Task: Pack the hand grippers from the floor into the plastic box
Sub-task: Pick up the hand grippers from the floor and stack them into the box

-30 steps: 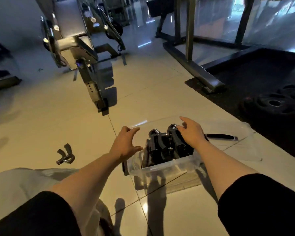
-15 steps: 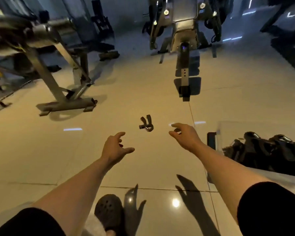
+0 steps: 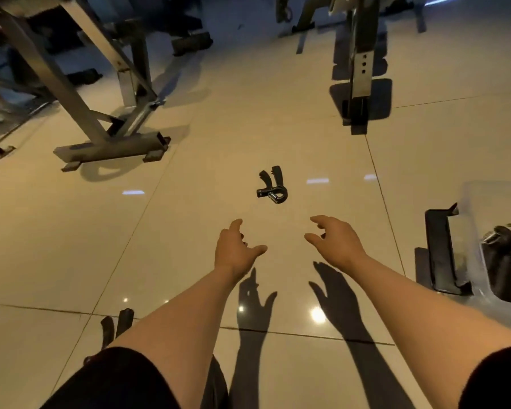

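I reach both empty hands, left point(image 3: 236, 249) and right point(image 3: 335, 245), fingers loosely spread, toward the hand gripper point(image 3: 271, 185) lying on the floor point(image 3: 189, 231) just ahead, because the plastic box point(image 3: 484, 202) at my right awaits it.

I see a glossy tiled floor point(image 3: 189, 231) in pale beige, crossed by thin dark grout lines and dotted with small bright light reflections. At the upper left stands a grey metal machine frame point(image 3: 101, 93) with slanted beams meeting a flat base foot on the tiles. At the upper right a bench post point(image 3: 359, 72) with a row of adjustment holes ends in a dark foot and casts a hard shadow. Behind them I make out dark equipment parts, too dim to identify.
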A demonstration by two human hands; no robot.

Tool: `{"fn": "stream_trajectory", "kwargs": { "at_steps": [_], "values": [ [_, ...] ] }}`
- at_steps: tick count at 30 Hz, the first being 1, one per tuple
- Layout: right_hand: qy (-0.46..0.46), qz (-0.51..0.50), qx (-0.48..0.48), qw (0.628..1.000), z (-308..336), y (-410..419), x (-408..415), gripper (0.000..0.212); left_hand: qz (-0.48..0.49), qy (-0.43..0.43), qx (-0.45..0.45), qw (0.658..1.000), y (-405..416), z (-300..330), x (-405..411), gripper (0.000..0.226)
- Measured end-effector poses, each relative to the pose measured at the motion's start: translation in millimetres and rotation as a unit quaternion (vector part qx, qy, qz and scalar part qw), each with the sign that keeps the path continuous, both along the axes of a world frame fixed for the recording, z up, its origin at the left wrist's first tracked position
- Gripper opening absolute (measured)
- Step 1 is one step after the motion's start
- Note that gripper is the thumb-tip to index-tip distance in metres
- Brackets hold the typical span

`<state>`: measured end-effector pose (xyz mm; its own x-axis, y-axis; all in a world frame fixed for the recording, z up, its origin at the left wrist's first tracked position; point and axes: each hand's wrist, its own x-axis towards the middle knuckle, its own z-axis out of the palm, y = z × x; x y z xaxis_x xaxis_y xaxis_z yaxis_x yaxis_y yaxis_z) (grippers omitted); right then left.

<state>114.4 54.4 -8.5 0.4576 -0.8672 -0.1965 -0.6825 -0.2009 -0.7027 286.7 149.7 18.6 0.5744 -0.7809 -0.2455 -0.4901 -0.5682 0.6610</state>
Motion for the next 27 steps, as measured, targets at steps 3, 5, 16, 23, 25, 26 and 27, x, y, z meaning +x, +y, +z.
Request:
{"fn": "stream_trajectory", "kwargs": {
  "at_steps": [3,5,16,23,25,26,27],
  "values": [
    [0.018,-0.003,0.008,1.0,-19.2,-30.1,14.2,0.05,-0.011,0.014,0.004,1.0,-34.9,-26.4,10.3,0.083],
    [0.029,0.006,0.003,1.0,-29.6,-52.1,28.8,0.05,-0.012,0.002,0.014,1.0,-57.2,-45.2,22.7,0.081],
    [0.031,0.019,0.04,0.999,-83.4,-133.8,102.0,0.055,-0.055,-0.084,0.037,0.994,-159.7,-127.5,68.5,0.08],
    [-0.044,0.03,0.108,0.993,-115.6,-151.1,136.7,0.073,-0.066,-0.041,0.09,0.993,-206.5,-154.9,104.9,0.078],
    [-0.07,0.011,0.131,0.989,-122.4,-155.7,143.9,0.069,-0.045,0.01,0.071,0.996,-208.8,-161.8,106.2,0.065],
    [-0.083,-0.006,0.147,0.986,-123.7,-156.9,146.0,0.064,-0.029,0.031,0.054,0.998,-207.6,-163.0,105.2,0.058],
    [-0.096,-0.022,0.16,0.982,-125.1,-157.3,146.9,0.06,-0.009,0.062,0.031,0.998,-205.9,-162.6,103.6,0.05]
  ]
}}
